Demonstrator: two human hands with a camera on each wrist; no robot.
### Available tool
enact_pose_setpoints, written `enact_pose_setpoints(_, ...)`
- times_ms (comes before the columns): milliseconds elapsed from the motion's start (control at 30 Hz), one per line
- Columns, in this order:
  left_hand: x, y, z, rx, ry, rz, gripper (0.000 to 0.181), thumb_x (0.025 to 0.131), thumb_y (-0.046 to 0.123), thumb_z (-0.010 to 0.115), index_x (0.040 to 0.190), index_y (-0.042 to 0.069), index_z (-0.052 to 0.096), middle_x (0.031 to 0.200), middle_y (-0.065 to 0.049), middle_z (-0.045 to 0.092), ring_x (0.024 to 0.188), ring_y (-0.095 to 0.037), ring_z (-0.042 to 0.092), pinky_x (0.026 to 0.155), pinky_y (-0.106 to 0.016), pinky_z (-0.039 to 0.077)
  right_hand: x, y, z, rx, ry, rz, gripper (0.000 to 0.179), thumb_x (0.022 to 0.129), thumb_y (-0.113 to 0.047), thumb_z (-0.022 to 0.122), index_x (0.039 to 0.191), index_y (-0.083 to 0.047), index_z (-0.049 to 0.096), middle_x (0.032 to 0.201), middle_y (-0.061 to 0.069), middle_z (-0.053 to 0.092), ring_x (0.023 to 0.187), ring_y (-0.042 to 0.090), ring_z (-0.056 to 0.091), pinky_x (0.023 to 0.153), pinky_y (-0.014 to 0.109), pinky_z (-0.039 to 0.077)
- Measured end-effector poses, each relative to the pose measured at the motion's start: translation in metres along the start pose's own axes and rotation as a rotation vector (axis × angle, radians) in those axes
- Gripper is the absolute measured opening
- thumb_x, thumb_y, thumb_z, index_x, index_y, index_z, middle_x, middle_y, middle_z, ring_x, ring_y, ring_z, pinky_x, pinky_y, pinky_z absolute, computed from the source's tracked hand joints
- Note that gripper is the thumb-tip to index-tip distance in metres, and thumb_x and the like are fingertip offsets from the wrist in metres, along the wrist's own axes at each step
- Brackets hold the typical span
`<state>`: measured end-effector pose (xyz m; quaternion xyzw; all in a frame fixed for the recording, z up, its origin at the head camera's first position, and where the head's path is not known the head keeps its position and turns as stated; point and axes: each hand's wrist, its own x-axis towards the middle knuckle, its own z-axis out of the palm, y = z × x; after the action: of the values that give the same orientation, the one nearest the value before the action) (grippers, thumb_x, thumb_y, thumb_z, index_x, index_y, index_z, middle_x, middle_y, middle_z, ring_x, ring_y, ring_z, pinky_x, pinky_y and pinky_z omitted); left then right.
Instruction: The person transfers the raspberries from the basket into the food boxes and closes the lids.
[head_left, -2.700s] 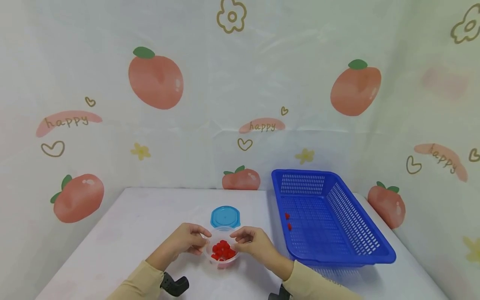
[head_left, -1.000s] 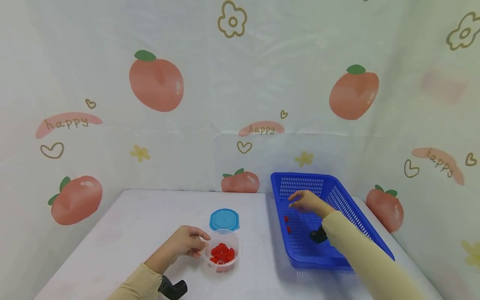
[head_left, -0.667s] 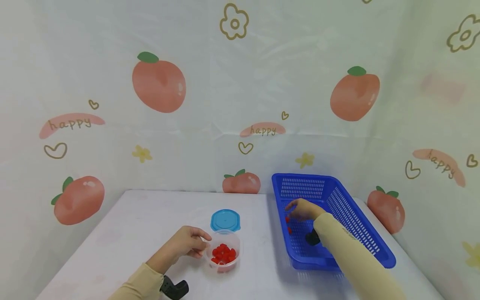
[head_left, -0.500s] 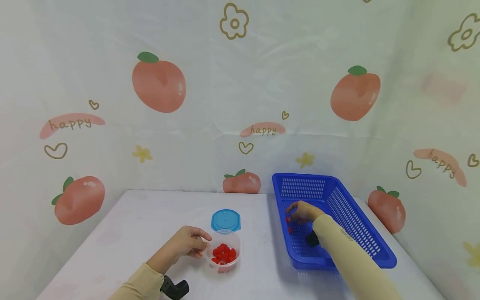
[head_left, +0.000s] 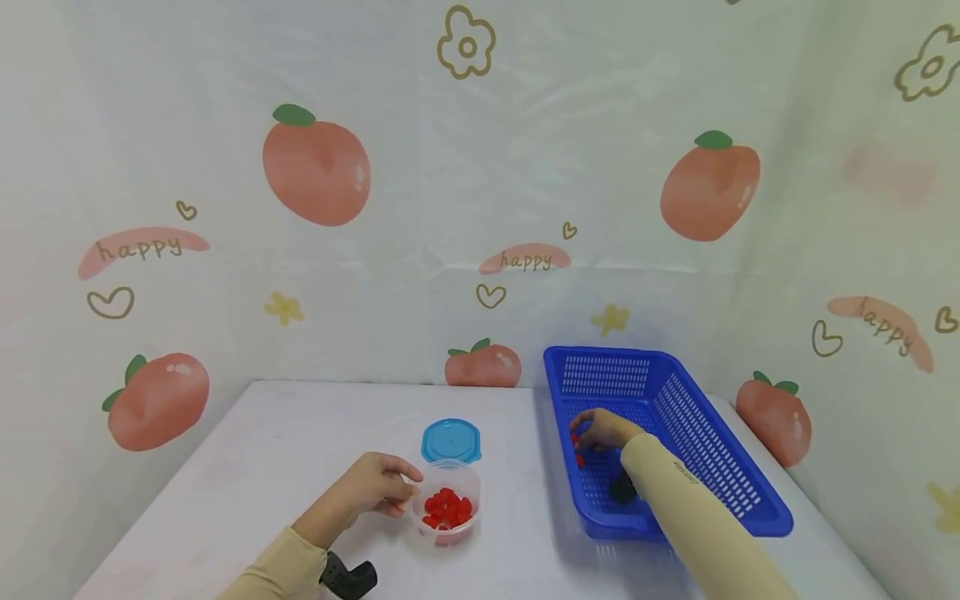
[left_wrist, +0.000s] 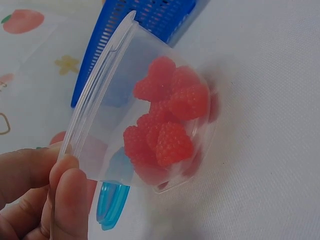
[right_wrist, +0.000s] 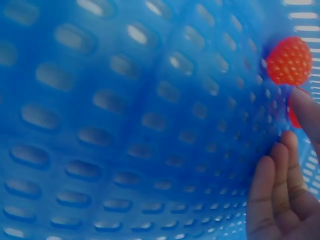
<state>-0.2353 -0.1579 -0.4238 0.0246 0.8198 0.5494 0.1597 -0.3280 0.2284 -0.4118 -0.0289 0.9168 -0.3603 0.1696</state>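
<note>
My left hand (head_left: 378, 483) pinches the rim of a clear round plastic tub (left_wrist: 107, 125), which stands on the table. Several red raspberries (left_wrist: 172, 145) lie in the bottom of the tub. Inside the blue slotted basket (right_wrist: 110, 100), my right hand (head_left: 606, 429) reaches down at the left wall. One of its fingertips overlaps a raspberry (right_wrist: 294, 112), while the other fingers (right_wrist: 265, 185) extend below it. I cannot tell whether that raspberry is gripped. A second raspberry (right_wrist: 290, 61) sits close beside it, fully visible.
Just behind the tub lies a translucent blue lid (head_left: 452, 441). The basket's tall rim (head_left: 720, 450) fills the right side of the white table (head_left: 315, 417). A fruit-printed cloth (head_left: 390, 292) hangs behind. Black devices (head_left: 348, 577) are worn at the wrists.
My right hand has left the tub, crossed rightward into the basket and lowered to the raspberries at its left wall. My left hand stays at the tub rim.
</note>
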Motion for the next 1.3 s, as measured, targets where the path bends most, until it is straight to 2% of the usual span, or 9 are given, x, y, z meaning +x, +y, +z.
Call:
enact_pose_setpoints(300,-0.002,0.001,-0.001,0.004,0.005,-0.002,0.022,0.085,0.007,0.069,0.105,-0.003,0.067,0.068,-0.004,0.062,0.057,-0.014,0.059,0.059,-0.027,0.058,0.005,0.002,0.001,0.000,0.022,-0.037,0.023,0.078,0.007,0.069,0.100,0.002,0.066,0.093,0.009,0.066,0.083,0.018,0.062,0.080,0.037,0.056)
enact_pose_setpoints(633,-0.002,0.000,-0.001,-0.006,-0.006,-0.001,0.023,0.085,0.007,0.068,0.106,-0.003,0.067,0.067,-0.004,0.062,0.057,-0.014,0.059,0.059,-0.027,0.058,0.005,0.006,-0.002,-0.004,0.009,-0.040,0.017,0.079,0.003,0.072,0.095,0.002,0.066,0.086,0.005,0.066,0.079,0.016,0.059,0.078,0.034,0.056)
enact_pose_setpoints(867,0.000,-0.001,0.000,-0.008,0.001,-0.008,0.021,0.085,0.006,0.068,0.105,-0.002,0.067,0.067,-0.004,0.063,0.057,-0.014,0.059,0.060,-0.027,0.058,0.002,0.004,-0.009,0.014,0.010,-0.062,0.015,0.080,-0.001,0.074,0.091,0.002,0.065,0.082,0.006,0.065,0.075,0.016,0.058,0.069,0.029,0.053)
enact_pose_setpoints(1067,0.000,-0.001,0.001,-0.005,0.004,-0.008,0.021,0.085,0.006,0.068,0.105,-0.002,0.067,0.068,-0.005,0.063,0.057,-0.014,0.059,0.060,-0.027,0.058,0.001,0.001,-0.018,0.134,0.047,-0.109,0.018,0.082,-0.003,0.073,0.097,0.001,0.064,0.085,0.005,0.063,0.079,0.018,0.057,0.073,0.032,0.054)
enact_pose_setpoints(1300,0.001,-0.001,0.000,-0.006,0.000,-0.003,0.022,0.085,0.006,0.068,0.105,-0.003,0.067,0.068,-0.004,0.062,0.058,-0.014,0.059,0.060,-0.027,0.058,-0.007,-0.009,-0.028,0.272,0.053,-0.191,0.024,0.088,-0.010,0.068,0.108,0.002,0.061,0.098,0.011,0.069,0.093,0.028,0.064,0.080,0.039,0.056)
